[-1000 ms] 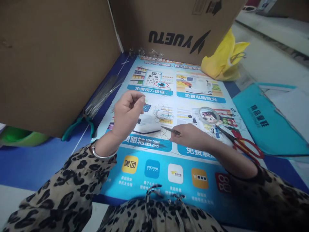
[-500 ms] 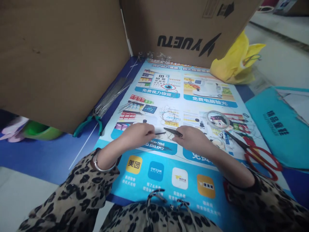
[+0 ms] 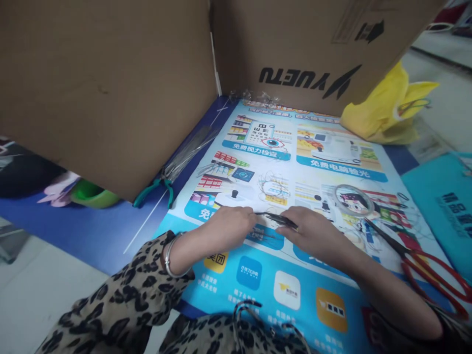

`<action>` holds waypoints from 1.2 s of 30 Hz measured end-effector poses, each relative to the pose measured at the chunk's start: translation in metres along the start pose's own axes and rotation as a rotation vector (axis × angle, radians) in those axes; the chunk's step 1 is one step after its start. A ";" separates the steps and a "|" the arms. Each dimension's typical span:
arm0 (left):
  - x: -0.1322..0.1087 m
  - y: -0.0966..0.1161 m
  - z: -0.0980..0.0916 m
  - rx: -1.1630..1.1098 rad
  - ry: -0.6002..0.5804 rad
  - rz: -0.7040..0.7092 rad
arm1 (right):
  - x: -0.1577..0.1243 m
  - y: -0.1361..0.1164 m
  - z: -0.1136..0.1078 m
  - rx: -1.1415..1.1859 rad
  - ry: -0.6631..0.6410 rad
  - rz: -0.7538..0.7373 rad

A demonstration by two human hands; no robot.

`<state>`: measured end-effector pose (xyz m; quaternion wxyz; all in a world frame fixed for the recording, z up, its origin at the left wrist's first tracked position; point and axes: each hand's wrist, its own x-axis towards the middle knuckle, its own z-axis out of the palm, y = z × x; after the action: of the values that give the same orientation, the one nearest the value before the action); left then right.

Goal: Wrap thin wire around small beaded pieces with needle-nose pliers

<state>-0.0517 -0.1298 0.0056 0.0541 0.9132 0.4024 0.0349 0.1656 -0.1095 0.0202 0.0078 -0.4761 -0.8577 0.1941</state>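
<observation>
My left hand [image 3: 234, 226], with a silver bangle on its wrist, is closed and pinches one end of a thin dark wire [image 3: 261, 213]. Dark, narrow-jawed pliers [image 3: 280, 220] are gripped in my right hand [image 3: 308, 228], their handles hidden by the fingers. The tip of the pliers points left and meets the wire's free end, close to my left fingers. Beneath both hands lies a printed poster [image 3: 254, 194]. Fine loose wires [image 3: 273, 186] rest on it just beyond my hands, and short dark pieces [image 3: 258, 233] lie below them.
Red-handled scissors [image 3: 409, 253] and a clear ring-shaped roll [image 3: 354, 200] lie at right. Teal-handled pliers [image 3: 155, 189] sit beside a wire bundle [image 3: 188, 152] at left. Cardboard panels [image 3: 110, 93] stand behind. A yellow bag [image 3: 387, 113] and turquoise bag [image 3: 442, 196] are on the right.
The view has swung left, so everything sits further right and lower. My hands have come closer together, and the pliers' tip now meets the wire near my left fingers.
</observation>
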 end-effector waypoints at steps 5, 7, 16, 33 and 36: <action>0.002 0.002 -0.006 -0.010 -0.032 0.009 | 0.010 -0.012 0.010 0.115 0.048 -0.118; 0.002 0.003 -0.007 -0.015 -0.035 0.010 | 0.011 -0.016 0.011 0.144 0.041 -0.135; 0.005 0.002 -0.006 -0.032 0.012 -0.018 | 0.011 -0.011 0.007 0.186 -0.023 -0.105; 0.009 -0.015 -0.005 -0.021 0.172 -0.032 | 0.016 0.002 -0.003 0.095 0.258 0.054; 0.008 -0.017 -0.006 0.115 0.236 -0.010 | 0.017 0.000 0.000 0.076 0.270 -0.004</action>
<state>-0.0590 -0.1121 0.0099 -0.0458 0.9024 0.4117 0.1187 0.1560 -0.0959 0.0172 0.1415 -0.4955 -0.8418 0.1609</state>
